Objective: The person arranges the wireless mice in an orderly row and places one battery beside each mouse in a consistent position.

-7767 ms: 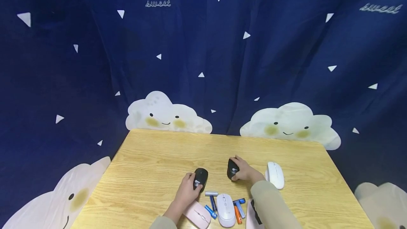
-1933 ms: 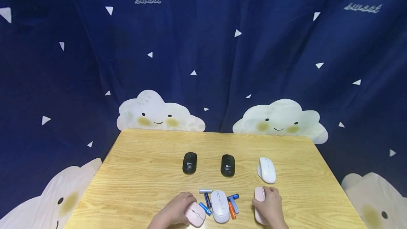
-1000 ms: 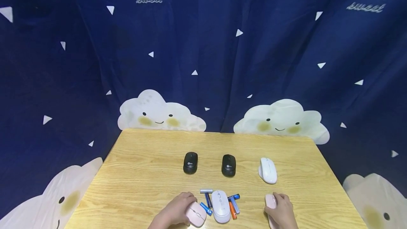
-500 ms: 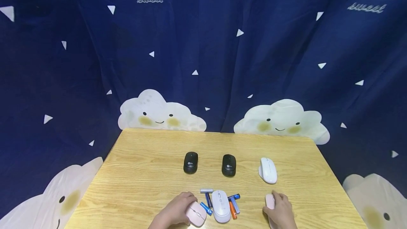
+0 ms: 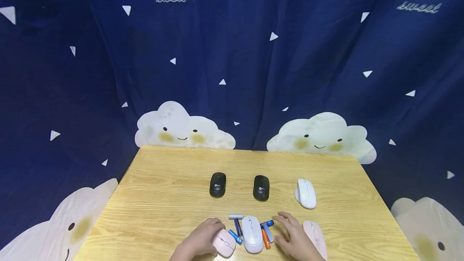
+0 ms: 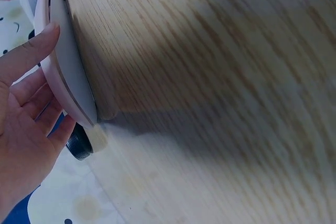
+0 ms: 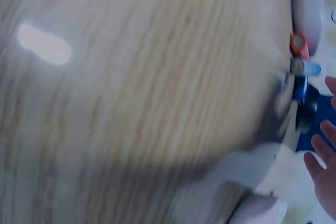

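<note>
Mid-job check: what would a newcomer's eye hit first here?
In the head view, the navy curtain with smiling clouds dominates, behind the wooden table. Low centre, bright battery-like cylinders flank a white mouse. Beside them at left, the left grip holds a pink mouse.

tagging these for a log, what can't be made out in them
Head view: any print on the batteries, too small.
Head view: logo on the left black mouse, too small.
Head view: left side of the left pink mouse, behind the left hand.
Right wrist view: part of the right hand, beyond the right edge.
</note>
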The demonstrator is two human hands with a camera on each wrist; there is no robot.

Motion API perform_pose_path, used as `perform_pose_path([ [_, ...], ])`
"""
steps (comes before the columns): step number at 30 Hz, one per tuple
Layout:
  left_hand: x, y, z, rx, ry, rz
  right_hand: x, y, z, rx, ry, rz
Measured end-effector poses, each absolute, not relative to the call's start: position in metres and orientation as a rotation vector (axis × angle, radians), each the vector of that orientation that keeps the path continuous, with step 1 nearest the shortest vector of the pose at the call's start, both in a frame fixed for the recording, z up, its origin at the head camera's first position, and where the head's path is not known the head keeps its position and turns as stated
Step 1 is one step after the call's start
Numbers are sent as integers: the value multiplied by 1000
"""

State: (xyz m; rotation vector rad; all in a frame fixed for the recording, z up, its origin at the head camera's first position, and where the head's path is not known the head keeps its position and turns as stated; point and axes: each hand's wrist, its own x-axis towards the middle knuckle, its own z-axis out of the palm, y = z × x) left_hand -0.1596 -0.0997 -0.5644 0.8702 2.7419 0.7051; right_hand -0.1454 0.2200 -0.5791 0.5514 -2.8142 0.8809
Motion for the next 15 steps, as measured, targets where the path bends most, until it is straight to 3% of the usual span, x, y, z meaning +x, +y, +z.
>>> perform_pose_path([
  [7, -160, -100, -562, 871, 2743, 710, -151, 204, -586, 825, -2859, 811],
  [15, -159, -100, -562, 853, 2736, 712, -155, 198, -591, 856, -2893, 862],
])
